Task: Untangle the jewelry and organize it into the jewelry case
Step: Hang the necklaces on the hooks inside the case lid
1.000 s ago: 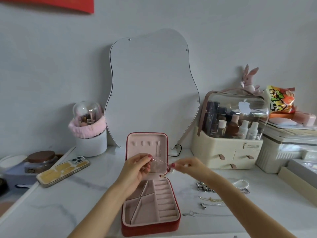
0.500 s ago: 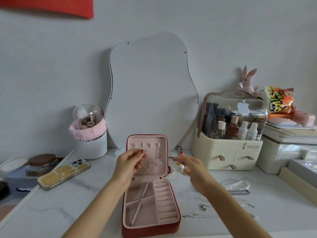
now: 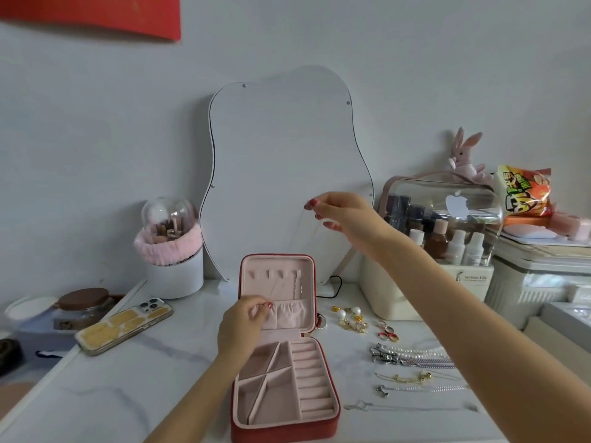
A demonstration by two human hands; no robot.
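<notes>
A thin chain necklace (image 3: 299, 238) runs slantwise above the open red jewelry case (image 3: 281, 346), pinched at its top by the right hand (image 3: 339, 214) and low, before the lid's hooks, by the left hand (image 3: 244, 324). By my reckoning the left hand is nearer those hooks.

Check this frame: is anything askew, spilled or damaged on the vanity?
Nothing looks spilled or broken. The phone lies diagonally, overhanging the table edge at the left. The jewelry case stands open; loose necklaces lie in rows.
</notes>
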